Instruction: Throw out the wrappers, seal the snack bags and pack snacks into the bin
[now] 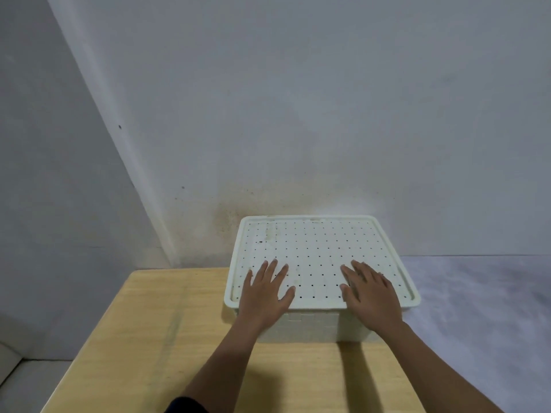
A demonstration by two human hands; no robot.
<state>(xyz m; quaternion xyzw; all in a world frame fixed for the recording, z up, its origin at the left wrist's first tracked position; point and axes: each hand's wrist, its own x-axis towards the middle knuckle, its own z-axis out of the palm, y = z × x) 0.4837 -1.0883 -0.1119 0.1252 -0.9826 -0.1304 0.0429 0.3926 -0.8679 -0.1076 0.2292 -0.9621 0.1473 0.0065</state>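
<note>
white plastic bin point(310, 326) sits at the far right part of the wooden table point(149, 338), close to the wall point(298, 99), with its perforated lid point(313, 251) on. both hands lie flat on the lid's near edge, fingers spread, gripping nothing: left hand point(264, 296) at the near-left corner, right hand point(371, 295) toward the near-right. dark sleeve point(186, 405) at bottom edge. bin contents hidden under the lid.
</note>
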